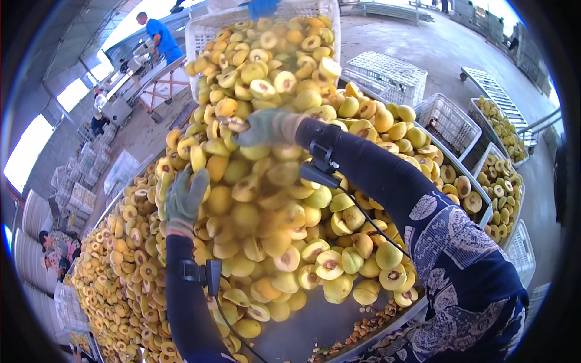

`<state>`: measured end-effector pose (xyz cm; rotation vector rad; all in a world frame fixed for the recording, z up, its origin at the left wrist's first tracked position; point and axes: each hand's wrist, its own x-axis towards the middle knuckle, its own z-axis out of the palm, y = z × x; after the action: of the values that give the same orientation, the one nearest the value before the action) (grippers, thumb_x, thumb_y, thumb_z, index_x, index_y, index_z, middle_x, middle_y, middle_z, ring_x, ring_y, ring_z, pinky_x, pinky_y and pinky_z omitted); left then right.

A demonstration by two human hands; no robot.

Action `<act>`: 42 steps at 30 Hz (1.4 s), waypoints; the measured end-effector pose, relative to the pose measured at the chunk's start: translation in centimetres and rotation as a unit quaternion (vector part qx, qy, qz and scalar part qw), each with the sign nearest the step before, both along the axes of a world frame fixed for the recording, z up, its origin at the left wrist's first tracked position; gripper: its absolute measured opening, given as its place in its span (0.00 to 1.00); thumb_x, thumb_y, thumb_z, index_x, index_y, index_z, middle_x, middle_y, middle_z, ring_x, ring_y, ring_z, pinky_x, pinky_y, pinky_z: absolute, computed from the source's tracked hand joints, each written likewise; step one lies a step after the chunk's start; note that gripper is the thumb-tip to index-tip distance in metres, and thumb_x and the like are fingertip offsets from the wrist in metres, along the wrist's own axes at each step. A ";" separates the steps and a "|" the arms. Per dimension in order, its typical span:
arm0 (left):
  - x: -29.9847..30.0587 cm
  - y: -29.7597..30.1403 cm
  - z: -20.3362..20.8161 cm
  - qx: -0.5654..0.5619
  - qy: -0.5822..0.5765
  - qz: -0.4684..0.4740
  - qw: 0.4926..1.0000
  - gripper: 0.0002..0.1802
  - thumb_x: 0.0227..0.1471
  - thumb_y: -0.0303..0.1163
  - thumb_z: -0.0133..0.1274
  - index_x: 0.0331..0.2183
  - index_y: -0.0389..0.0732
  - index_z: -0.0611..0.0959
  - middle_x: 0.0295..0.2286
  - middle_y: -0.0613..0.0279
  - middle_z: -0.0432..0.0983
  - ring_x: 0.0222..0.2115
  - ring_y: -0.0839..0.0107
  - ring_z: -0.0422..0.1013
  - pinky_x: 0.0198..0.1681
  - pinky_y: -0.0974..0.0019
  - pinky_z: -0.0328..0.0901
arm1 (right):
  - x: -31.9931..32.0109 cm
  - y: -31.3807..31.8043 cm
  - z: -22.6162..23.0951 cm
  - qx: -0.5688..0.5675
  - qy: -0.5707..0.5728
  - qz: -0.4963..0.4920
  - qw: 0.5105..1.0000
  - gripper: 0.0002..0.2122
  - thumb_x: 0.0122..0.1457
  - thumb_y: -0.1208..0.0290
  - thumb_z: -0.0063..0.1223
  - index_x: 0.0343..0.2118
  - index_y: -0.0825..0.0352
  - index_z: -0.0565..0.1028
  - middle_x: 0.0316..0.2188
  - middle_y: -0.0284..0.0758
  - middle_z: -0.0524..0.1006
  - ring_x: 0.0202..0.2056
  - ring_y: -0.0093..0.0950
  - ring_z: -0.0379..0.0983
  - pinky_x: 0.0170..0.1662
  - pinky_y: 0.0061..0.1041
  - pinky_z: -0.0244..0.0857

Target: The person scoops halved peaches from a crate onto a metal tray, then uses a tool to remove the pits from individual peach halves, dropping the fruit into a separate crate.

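A large heap of halved yellow peaches [330, 264] fills the metal table in front of me, several with brown pit hollows facing up. My left hand [184, 199], in a grey-green glove, rests at the heap's left side, thumb and fingers apart, against the fruit. Further up and to the right, my right hand [266, 128], gloved the same way, is closed and reaches left over the heap. A small shiny thing shows at its fingertips, too blurred to name. A hazy smear across the middle of the picture veils part of the fruit.
A white plastic crate [192, 45] with peach halves tips onto the heap's far end. Pits and scraps [369, 323] lie near the front edge. White crates [387, 75] stand at right, some holding fruit. A person in blue [160, 39] stands far left. Cables run from both wrist straps.
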<state>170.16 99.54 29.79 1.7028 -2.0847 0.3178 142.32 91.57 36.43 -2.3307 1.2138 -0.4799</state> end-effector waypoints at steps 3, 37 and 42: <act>1.1 2.6 -2.9 -0.135 -0.130 -0.118 0.975 0.20 0.54 0.32 0.46 0.49 0.42 0.71 0.43 0.48 0.70 0.44 0.48 0.67 0.47 0.54 0.63 | -0.2 1.8 -1.0 -0.027 0.021 0.021 0.999 0.27 0.48 0.43 0.44 0.37 0.63 0.78 0.33 0.44 0.78 0.39 0.37 0.75 0.44 0.32 0.65; -12.8 0.1 0.4 -0.012 -0.045 -0.009 0.999 0.39 0.43 0.56 0.55 0.53 0.43 0.69 0.50 0.46 0.65 0.52 0.49 0.60 0.56 0.53 0.53 | -19.2 -7.4 -7.1 0.060 -0.035 -0.164 0.984 0.27 0.49 0.42 0.44 0.43 0.60 0.75 0.40 0.41 0.76 0.42 0.36 0.73 0.46 0.30 0.63; -16.2 -4.3 1.2 0.167 -0.134 0.106 0.971 0.41 0.44 0.71 0.37 0.53 0.58 0.72 0.57 0.56 0.57 0.55 0.52 0.58 0.58 0.53 0.48 | -15.1 -8.3 -7.6 0.015 -0.010 -0.153 0.988 0.26 0.50 0.44 0.41 0.37 0.64 0.77 0.34 0.43 0.78 0.38 0.39 0.74 0.44 0.33 0.65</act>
<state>153.93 95.27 30.98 2.1968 -2.2495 0.2868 127.25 83.23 28.82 -2.1172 1.5659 -0.5802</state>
